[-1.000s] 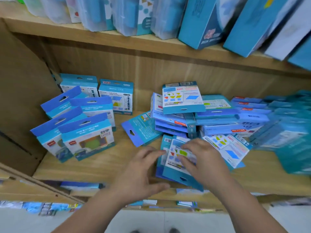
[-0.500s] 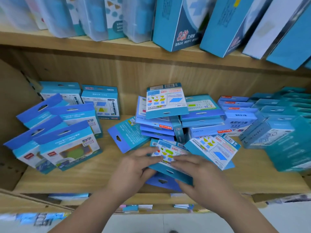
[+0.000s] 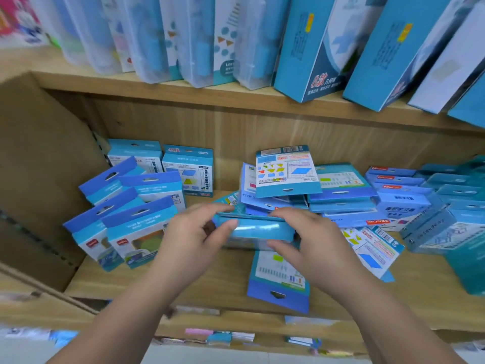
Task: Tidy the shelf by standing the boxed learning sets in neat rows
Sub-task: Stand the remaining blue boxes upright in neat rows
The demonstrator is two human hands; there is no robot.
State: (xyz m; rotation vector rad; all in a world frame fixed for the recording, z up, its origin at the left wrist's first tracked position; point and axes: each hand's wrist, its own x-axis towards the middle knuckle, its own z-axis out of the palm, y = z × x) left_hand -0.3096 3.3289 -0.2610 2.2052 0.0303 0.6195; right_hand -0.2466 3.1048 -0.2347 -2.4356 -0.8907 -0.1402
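A small blue boxed set (image 3: 258,228) is held edge-on above the wooden shelf (image 3: 162,279), between both hands. My left hand (image 3: 191,237) grips its left end, thumb in front and fingers over the top. My right hand (image 3: 309,240) grips its right end the same way. Under it another blue boxed set (image 3: 279,282) lies flat with its hang tab toward me. Several sets (image 3: 126,214) stand leaning in rows at the left. A messy pile of flat sets (image 3: 315,190) fills the middle and right.
The shelf's brown side wall (image 3: 44,195) closes the left. The upper shelf (image 3: 236,101) carries tall blue boxes (image 3: 309,48) and clear cases overhead. A lower shelf edge (image 3: 236,329) with more goods runs below my forearms.
Both hands have lifted one set off the flat pile near the shelf front and turned it edge-on; the set beneath it now lies uncovered. The view has moved closer.
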